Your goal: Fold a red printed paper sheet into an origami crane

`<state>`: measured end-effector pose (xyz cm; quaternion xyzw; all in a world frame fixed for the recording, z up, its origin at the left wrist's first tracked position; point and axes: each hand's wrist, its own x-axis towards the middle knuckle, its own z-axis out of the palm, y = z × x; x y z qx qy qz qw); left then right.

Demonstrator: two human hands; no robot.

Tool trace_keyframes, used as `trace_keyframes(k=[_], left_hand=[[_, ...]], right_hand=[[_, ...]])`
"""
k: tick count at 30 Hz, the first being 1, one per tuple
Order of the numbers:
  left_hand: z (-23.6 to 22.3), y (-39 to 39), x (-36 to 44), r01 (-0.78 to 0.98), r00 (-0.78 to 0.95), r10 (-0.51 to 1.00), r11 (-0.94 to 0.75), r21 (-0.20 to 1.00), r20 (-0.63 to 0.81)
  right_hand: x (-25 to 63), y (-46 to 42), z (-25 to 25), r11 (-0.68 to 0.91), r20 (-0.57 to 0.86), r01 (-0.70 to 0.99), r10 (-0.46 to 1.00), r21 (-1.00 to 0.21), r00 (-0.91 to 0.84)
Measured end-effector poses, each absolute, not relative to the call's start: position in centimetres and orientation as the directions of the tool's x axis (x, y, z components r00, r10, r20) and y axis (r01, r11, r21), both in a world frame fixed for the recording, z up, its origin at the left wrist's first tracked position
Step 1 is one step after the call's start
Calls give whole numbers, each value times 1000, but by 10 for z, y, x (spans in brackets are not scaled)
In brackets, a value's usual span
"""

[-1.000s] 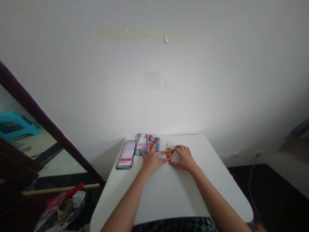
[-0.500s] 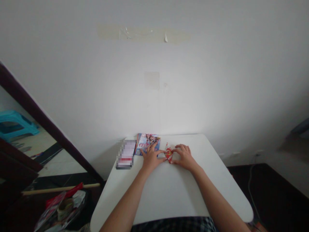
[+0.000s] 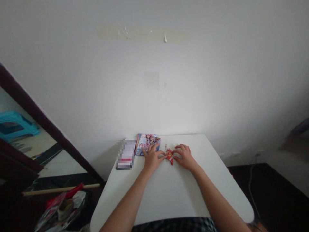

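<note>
A small piece of red patterned folded paper (image 3: pixel 169 155), with pointed corners at its top and bottom, is at the middle of the white table (image 3: pixel 173 193). My left hand (image 3: pixel 151 158) pinches its left edge between thumb and forefinger, while the other fingers reach over the lower part of a colourful printed booklet (image 3: pixel 147 139). From the other side, my right hand (image 3: pixel 184 156) has thumb and forefinger at the paper's right edge, its remaining fingers loosely bent above the tabletop. Fine creases in the paper are too small to make out.
A phone (image 3: pixel 126 153), blurred out, lies left of the booklet by the table's left edge. The white wall (image 3: pixel 154 106) stands behind the table. On the floor at the left are a wooden stick (image 3: pixel 91 186) and a bag of litter (image 3: pixel 64 209), beside a dark-framed mirror (image 3: pixel 48 129).
The folded paper has turned slightly, its lower point swinging right. My left thumb and forefinger have closed together on its left edge; my right hand has barely moved.
</note>
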<state>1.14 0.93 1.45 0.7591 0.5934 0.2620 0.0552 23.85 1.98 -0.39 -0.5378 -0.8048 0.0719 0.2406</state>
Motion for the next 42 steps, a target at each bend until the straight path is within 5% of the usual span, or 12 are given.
trace_keyframes(k=[20,42], left_hand=[[17,5,22,876,174,928,-299,379,330],[18,11,34,889,64,964,-172,424,256]], right_hand=[[233,28,-14,307,329,810,932,-501,-150],[218,14,-5,141,330,868,944,-475,27]])
